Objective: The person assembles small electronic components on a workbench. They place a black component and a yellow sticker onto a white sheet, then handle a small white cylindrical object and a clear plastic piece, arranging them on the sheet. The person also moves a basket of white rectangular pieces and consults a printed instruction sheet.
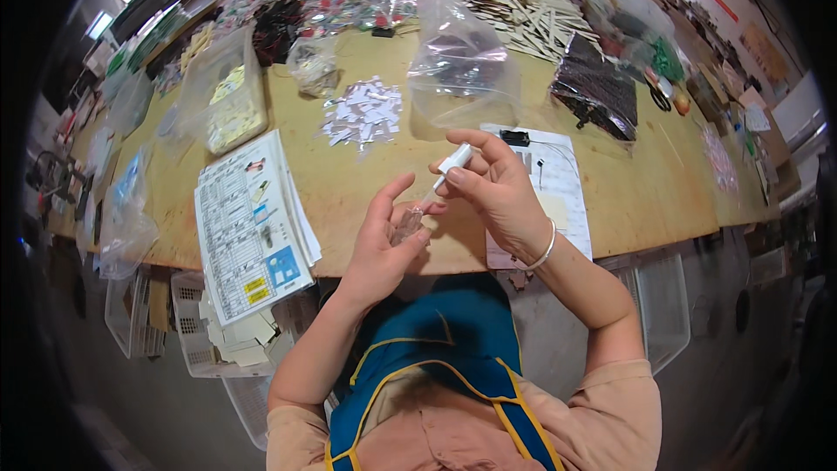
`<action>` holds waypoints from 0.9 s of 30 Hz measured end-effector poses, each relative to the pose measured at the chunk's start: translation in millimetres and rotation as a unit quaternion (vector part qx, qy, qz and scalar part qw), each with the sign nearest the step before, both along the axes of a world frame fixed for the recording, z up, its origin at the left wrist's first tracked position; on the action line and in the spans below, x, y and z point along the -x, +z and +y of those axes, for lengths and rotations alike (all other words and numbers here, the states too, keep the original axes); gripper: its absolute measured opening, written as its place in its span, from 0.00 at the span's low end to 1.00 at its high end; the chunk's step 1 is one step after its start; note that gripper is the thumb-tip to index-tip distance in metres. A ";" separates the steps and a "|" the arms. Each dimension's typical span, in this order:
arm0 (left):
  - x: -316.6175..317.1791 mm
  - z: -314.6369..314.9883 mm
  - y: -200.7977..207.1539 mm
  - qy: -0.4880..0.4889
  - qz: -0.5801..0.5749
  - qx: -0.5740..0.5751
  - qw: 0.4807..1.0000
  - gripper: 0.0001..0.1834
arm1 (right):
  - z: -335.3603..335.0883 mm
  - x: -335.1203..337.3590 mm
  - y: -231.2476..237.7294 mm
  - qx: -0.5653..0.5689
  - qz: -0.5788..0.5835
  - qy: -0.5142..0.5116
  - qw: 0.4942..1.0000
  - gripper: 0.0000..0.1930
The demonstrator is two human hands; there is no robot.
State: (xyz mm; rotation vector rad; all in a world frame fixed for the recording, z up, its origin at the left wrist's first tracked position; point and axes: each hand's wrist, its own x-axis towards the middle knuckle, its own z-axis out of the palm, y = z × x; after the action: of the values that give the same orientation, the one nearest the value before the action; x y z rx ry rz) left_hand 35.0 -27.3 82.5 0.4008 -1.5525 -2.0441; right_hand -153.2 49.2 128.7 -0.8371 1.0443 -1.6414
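Note:
My left hand (381, 249) is closed around a small clear, brownish plastic piece (406, 227), a bottle or packet; I cannot tell which. Between the thumb and fingers of my right hand (507, 201) is a white cap-like piece (457, 158) with a thin pale stem. The stem slants down toward the clear piece, and its tip is hard to make out. Both hands are over the front of the table (453, 249). Beside my right wrist lies a white sheet (571, 170) bearing a black battery-holder-like part (514, 137) and a few small parts.
Printed sheets (253, 227) overhang the table edge at left. A pile of small white pieces (362, 112), a clear bag (462, 70), a tub of yellowish pieces (228, 100) and a bag of dark parts (595, 87) lie farther back. Plastic crates (196, 331) stand below the edge.

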 end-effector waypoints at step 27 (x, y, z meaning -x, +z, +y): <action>39.7 -13.6 -21.9 -0.059 0.158 -0.360 0.917 0.25 | 34.1 29.9 -18.5 0.035 0.041 -0.082 0.995 0.22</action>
State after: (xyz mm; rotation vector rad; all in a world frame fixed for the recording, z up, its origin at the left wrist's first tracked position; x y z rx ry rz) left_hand -4.8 -40.8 60.6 0.2169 -0.6065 -2.5800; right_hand -183.1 83.4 110.2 -0.8911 1.1447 -1.8035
